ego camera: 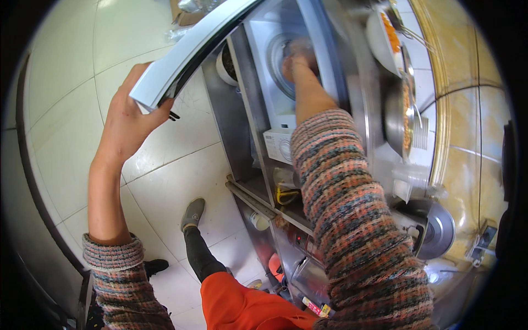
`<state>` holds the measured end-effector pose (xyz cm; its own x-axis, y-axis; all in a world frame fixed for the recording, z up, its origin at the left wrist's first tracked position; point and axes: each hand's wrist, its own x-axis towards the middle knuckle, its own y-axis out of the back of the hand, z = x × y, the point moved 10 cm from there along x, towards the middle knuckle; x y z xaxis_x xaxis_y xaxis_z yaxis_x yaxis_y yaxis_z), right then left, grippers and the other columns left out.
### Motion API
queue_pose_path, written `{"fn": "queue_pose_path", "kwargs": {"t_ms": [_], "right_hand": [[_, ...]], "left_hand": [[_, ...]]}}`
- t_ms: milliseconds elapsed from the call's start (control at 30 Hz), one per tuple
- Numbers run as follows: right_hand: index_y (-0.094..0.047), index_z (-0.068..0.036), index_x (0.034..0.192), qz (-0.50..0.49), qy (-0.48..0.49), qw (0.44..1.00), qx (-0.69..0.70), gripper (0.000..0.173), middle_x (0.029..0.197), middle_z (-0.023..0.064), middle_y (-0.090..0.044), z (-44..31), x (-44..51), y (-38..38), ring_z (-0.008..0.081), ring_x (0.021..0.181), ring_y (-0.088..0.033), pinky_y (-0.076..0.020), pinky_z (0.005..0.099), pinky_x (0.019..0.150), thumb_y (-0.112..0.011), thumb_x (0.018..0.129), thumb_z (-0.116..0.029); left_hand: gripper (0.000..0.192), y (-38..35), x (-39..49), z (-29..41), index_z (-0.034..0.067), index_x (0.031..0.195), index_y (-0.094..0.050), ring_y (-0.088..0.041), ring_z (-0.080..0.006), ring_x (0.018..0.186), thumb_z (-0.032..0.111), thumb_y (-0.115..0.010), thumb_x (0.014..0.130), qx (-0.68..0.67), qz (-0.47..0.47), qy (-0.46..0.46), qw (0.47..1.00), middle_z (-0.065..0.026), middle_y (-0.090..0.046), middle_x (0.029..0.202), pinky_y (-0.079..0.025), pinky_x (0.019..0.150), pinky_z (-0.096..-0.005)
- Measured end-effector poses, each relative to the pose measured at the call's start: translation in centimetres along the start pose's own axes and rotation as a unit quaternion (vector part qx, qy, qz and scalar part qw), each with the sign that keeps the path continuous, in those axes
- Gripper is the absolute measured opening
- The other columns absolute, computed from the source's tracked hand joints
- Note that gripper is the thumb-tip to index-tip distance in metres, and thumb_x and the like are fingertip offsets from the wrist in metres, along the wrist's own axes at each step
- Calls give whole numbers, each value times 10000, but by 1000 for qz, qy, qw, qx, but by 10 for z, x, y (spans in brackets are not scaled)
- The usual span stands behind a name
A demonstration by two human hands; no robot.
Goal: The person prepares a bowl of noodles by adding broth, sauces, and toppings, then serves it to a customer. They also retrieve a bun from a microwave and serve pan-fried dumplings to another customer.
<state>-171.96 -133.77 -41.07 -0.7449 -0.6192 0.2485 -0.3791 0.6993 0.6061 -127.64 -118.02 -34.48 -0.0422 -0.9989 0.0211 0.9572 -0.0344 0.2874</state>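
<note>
My left hand [128, 111] grips the end of the white door [165, 74] of a microwave oven, with the thumb on one side and the fingers on the other. The door stands swung open. My right hand [298, 57] reaches into the oven's white cavity [264, 35] and is blurred. It lies over the round turntable [273, 62]. Something dark and rounded shows beside the fingers, but I cannot tell what it is or whether the hand holds it. The oven's control panel [278, 144] with its dial faces up, partly hidden by my right sleeve.
Metal shelving [251, 123] surrounds the oven, with a white bowl [225, 68] of dark contents on it. On the right-hand counter are a bowl [383, 41] of orange food, a metal bowl [394, 117] and a metal pan [437, 231]. A cardboard box [187, 16] rests on the tiled floor [165, 181].
</note>
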Motion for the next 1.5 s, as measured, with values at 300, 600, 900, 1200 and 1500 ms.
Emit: {"fn": "queue_pose_path", "kwargs": {"t_ms": [300, 600, 900, 1200, 1500], "right_hand": [[-591, 16, 1001, -124, -88, 965, 214, 157, 914, 77, -606, -41, -181, 93, 152, 782, -573, -473, 325, 696, -584, 901, -105], [-603, -33, 1045, -324, 21, 906, 270, 190, 902, 107, -635, -105, -316, 475, 233, 811, -633, -491, 333, 722, -611, 865, -92], [-537, -88, 1228, -221, 131, 962, 91, 406, 1010, 134, -603, 32, -475, 834, 327, 897, -606, -491, 403, 803, -658, 854, -189], [-363, -77, 1417, 234, 53, 969, -59, 711, 1461, 240, -270, 94, -656, 1171, 397, 1333, -314, -281, 521, 1071, -679, 806, -254], [-407, -88, 1402, 369, -161, 883, -241, 759, 1505, 262, -226, 120, -842, 1228, 446, 1412, -176, -147, 579, 1125, -714, 771, -377]], "left_hand": [[500, -19, -10, 15, 21, 1220, -514, -582, -198, 916, 86, -702, 761, 10, -10, -44, 999, -120, -618, 1009, -463, 857, -317], [781, -172, -260, 165, 71, 1495, -205, -310, -273, 1385, 461, -553, 915, -460, -165, 95, 867, -171, -315, 1493, -246, 1126, -428], [734, -369, -664, 343, 136, 1491, -224, -328, -334, 1361, 548, -422, 916, -568, -510, 228, 605, -152, -309, 1495, -386, 1010, -558], [708, -408, -940, 395, 145, 1481, -279, -286, -332, 1388, 565, -327, 912, -341, -795, 325, 383, -77, -326, 1501, -341, 970, -669], [697, -374, -1235, 377, 166, 1467, -314, -302, -329, 1381, 597, -354, 920, -148, -784, 596, 90, -129, -275, 1519, -302, 1047, -607]]}}
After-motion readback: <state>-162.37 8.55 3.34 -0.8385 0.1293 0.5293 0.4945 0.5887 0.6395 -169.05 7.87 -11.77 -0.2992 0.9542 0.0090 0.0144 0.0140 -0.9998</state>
